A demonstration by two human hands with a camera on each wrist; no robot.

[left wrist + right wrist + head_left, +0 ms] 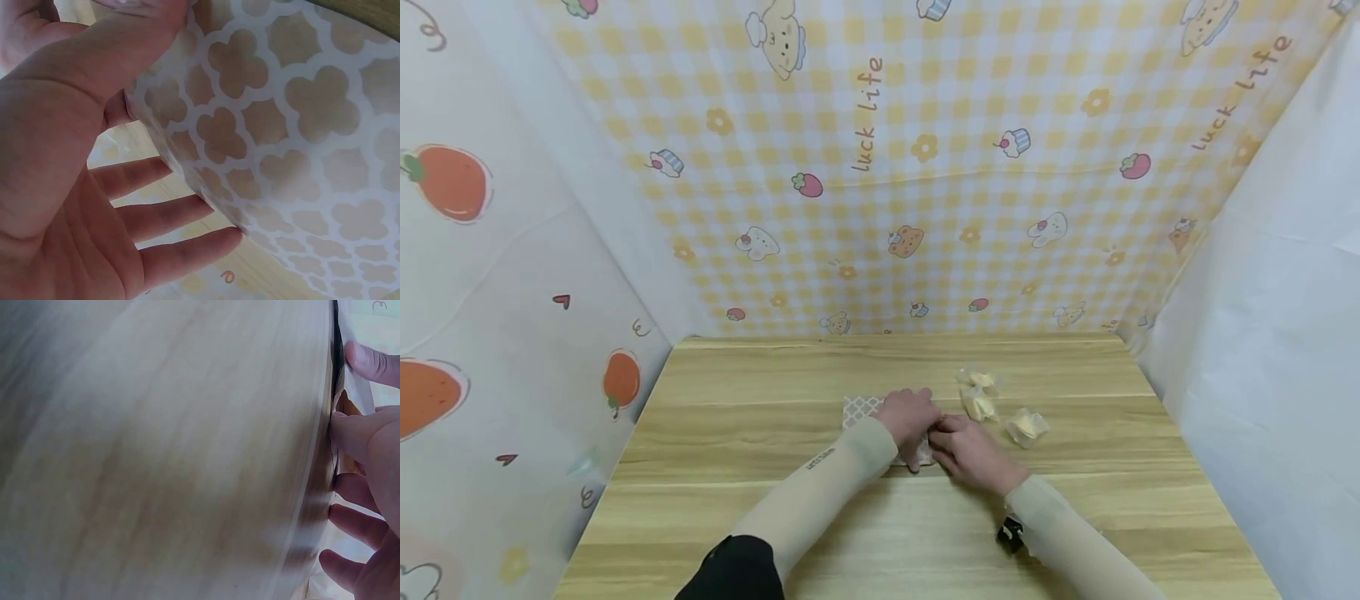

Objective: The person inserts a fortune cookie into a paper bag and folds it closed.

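Note:
A flat paper bag (859, 408) with a beige and white quatrefoil print lies on the wooden table. My left hand (910, 418) spans it from above, thumb near the front edge. In the left wrist view, its straight fingers (165, 219) touch the patterned paper's edge. My right hand (981, 454) is at the bag's right end, close to the left fingertips. In the right wrist view, its thumb and forefinger (353, 432) pinch the paper edge, where a brown inner side (347, 405) shows. The exact finger contact is partly hidden.
Three pale yellow pieces in clear wrappers lie right of the bag: two close together (979, 404) and one nearer (1026, 427). A yellow checked cloth (925, 208) hangs behind the table (737, 450), with white sheets at both sides. A black device (1011, 533) sits at my right wrist.

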